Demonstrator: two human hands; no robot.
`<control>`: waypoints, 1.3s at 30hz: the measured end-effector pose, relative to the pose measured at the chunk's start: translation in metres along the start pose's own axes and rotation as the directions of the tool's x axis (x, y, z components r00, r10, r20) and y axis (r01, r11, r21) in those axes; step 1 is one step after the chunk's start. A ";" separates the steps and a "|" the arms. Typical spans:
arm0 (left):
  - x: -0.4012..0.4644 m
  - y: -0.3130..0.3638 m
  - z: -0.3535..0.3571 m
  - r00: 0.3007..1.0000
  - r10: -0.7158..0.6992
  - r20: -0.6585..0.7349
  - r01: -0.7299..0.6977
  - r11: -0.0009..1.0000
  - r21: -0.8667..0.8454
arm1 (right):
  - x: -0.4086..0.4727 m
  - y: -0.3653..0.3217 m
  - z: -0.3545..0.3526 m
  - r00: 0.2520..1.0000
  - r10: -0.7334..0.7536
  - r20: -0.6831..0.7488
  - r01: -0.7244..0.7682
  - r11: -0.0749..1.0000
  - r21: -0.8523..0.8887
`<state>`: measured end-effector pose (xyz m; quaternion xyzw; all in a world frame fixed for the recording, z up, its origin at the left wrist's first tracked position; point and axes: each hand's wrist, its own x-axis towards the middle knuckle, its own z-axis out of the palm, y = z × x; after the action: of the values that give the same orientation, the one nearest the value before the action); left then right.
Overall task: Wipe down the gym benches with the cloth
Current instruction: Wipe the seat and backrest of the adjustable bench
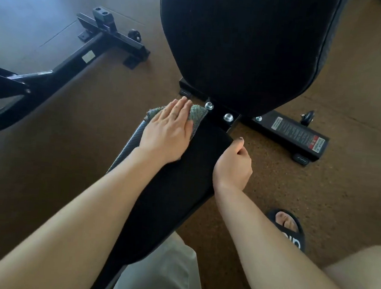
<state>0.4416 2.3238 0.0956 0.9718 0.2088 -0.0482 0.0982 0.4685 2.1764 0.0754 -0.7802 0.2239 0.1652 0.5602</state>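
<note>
A brown cork-like gym floor (318,188) runs under everything, turning to pale glossy tiles at the upper left. On it stands a black adjustable gym bench: its seat pad (181,189), the surface being worked on, stretches from the person's lap toward a raised backrest pad (249,46), with silver bolts (228,117) showing on the frame between the two. The left hand (167,131) lies flat, fingers straight and together, pressing a grey-green textured cloth (198,115) onto the far left corner of the seat pad, just beside the bolts. The right hand (234,163) has its fingers curled over the right edge of the same pad, gripping it, thumb tip on top. The bench's rear foot bar (299,134) carries a warning label and a small wheel. To the left sits another black equipment frame (78,51). At lower right, a foot in a black sandal (288,227) rests on the floor.
</note>
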 end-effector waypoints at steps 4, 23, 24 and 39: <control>0.029 -0.016 -0.018 0.980 -0.200 0.019 0.200 0.980 -0.019 | 0.003 0.004 0.001 1.000 -0.014 0.015 0.014 1.000 0.012; 0.002 -0.022 -0.020 0.826 -0.563 0.035 0.564 0.822 -0.076 | 0.000 0.002 -0.001 0.998 -0.015 0.055 0.015 1.000 -0.013; 0.007 -0.017 -0.019 0.840 -0.542 0.018 0.542 0.837 -0.080 | 0.001 0.002 -0.001 0.998 -0.021 0.054 0.022 1.000 -0.012; -0.044 0.078 0.016 0.972 0.212 -0.101 -0.216 0.976 -0.030 | 0.006 0.000 -0.045 0.845 0.214 0.491 -0.346 0.917 0.197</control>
<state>0.4330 2.2330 0.0996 0.9876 0.1085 0.0142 0.1124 0.4739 2.1324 0.0863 -0.5907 0.2185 0.3927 0.6702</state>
